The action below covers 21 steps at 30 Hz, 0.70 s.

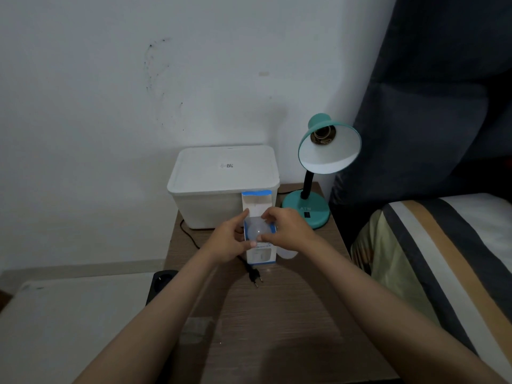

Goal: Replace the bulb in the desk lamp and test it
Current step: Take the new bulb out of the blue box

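A teal desk lamp [318, 189] stands at the back right of the wooden table [277, 314], its shade tilted toward me and its socket [322, 134] bare. A blue-and-white bulb box [260, 253] stands open in front of me, flap up. My left hand [230, 239] grips the box's left side. My right hand [288, 231] pinches the white bulb [256, 230] that sits in the box's mouth. Another white bulb [288, 254] lies on the table just under my right hand. The lamp's black plug [253, 277] lies unplugged near the box.
A white lidded plastic bin [221, 184] stands behind the box against the wall. A black power strip [159, 284] sits at the table's left edge. A bed with a striped cover [443, 259] and a dark headboard is at the right.
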### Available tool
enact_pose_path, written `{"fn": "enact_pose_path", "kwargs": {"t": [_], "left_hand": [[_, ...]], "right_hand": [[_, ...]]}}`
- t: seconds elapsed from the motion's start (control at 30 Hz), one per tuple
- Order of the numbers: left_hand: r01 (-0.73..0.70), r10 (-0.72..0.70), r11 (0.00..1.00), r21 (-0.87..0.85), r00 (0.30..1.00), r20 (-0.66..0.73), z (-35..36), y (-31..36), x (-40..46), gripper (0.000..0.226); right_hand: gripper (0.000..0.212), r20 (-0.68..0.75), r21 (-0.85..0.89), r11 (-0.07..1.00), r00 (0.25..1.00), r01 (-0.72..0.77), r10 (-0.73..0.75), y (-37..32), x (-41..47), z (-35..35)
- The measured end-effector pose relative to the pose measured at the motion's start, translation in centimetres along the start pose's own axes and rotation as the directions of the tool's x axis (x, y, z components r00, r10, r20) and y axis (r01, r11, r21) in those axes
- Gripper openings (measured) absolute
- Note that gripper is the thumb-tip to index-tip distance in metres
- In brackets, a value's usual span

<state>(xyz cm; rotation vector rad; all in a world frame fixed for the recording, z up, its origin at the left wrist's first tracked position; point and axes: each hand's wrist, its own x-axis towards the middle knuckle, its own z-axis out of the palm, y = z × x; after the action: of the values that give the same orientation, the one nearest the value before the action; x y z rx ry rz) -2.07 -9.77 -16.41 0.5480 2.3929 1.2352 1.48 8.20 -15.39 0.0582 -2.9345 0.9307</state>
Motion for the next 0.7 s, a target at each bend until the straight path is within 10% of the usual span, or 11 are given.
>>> {"fn": "enact_pose_path", "kwargs": {"t": [0.3,0.7], "left_hand": [[0.025,-0.025,0.997,-0.071,1.0,-0.007,-0.1,-0.3,-0.1,0.088],[0.025,-0.026,0.995,-0.101,1.0,-0.004,0.0,-0.1,-0.5,0.087]], "right_hand": [[0.056,0.037,-0.127,0.991,0.999,0.044,-0.039,-0.5,1.3,0.0],[0.038,-0.335,0.494,0.868,0.931,0.043,0.144,-0.5,-0.4,-1.6]]}}
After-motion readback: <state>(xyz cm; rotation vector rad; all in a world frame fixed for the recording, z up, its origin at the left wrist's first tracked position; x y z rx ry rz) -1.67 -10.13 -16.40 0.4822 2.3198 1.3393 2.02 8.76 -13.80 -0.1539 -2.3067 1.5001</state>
